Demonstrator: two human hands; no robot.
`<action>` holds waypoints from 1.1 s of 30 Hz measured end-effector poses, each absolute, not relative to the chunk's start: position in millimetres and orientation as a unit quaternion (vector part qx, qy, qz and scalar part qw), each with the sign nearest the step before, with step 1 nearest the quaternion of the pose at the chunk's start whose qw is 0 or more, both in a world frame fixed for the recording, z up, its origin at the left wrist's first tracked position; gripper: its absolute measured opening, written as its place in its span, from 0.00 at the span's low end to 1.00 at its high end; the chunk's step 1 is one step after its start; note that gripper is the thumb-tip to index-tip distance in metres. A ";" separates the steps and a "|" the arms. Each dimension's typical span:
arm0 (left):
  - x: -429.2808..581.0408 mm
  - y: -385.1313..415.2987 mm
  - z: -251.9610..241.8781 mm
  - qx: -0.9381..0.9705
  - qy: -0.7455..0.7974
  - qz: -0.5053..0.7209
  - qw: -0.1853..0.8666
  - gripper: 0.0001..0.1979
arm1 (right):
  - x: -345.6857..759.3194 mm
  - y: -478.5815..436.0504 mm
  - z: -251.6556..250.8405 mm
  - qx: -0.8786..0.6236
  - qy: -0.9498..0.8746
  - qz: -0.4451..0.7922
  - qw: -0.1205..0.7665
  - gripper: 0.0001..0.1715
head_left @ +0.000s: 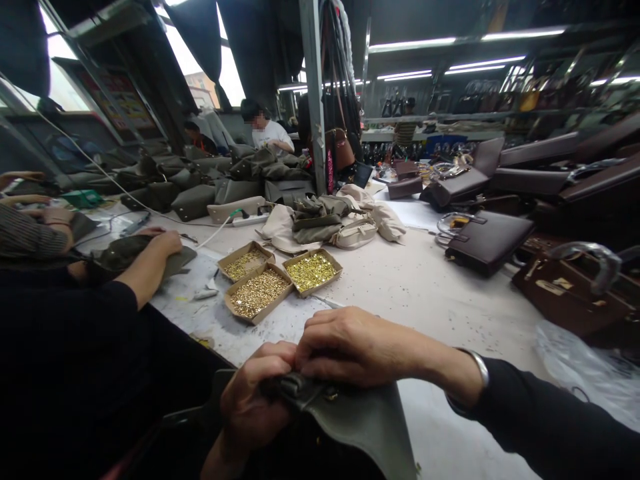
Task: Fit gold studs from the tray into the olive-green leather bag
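Observation:
A dark grey-green bag piece (370, 420) hangs at the table's near edge, with a strap loop and a small metal fitting near its top. My left hand (257, 393) is closed around its upper left corner. Fingers bent, my right hand (345, 347) presses on the top edge of the same piece and touches the left fingertips. Whatever lies between those fingertips is hidden. Just beyond the hands stand cardboard trays of small gold metal parts: one tray (257, 291) in front, one (313, 272) to the right, one (245, 261) behind.
Beside me on the left, a person's arm (150, 267) reaches over dark fabric. Beige and green bags (320, 223) are heaped behind the trays. Brown handbags (490, 243) and clear plastic wrap (590, 367) lie at the right. A metal post (314, 100) rises beyond the table.

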State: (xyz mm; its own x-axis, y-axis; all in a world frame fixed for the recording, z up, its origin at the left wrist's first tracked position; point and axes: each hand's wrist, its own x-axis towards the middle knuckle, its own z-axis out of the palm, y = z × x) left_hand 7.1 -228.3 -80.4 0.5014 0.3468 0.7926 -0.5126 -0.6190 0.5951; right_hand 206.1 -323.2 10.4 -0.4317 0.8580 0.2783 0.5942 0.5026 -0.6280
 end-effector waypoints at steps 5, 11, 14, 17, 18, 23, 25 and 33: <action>1.7 -227.2 -80.2 0.768 -0.042 0.505 0.392 0.18 | 198.8 -317.5 6.2 -0.443 -0.837 0.177 0.268 0.07; -1.0 -225.0 -84.1 0.762 -0.025 0.517 0.388 0.18 | 195.5 -318.7 1.0 -0.438 -0.833 0.175 0.290 0.09; -0.8 -225.0 -84.8 0.763 -0.020 0.519 0.385 0.16 | 197.0 -319.0 1.5 -0.429 -0.829 0.206 0.295 0.09; -0.8 -224.7 -85.7 0.760 -0.025 0.517 0.393 0.15 | 199.1 -318.2 0.3 -0.432 -0.826 0.215 0.290 0.08; -0.9 -224.4 -86.2 0.759 -0.027 0.516 0.397 0.16 | 199.9 -317.9 -0.5 -0.432 -0.827 0.215 0.289 0.08; -1.5 -223.5 -87.6 0.758 -0.023 0.513 0.402 0.17 | 203.0 -315.9 -3.9 -0.418 -0.824 0.233 0.303 0.06; -1.0 -223.8 -86.3 0.760 -0.019 0.514 0.397 0.17 | 203.4 -315.3 -3.8 -0.412 -0.824 0.232 0.311 0.06; -1.8 -225.2 -84.1 0.772 -0.033 0.500 0.390 0.17 | 195.9 -312.5 -1.1 -0.409 -0.866 0.153 0.243 0.08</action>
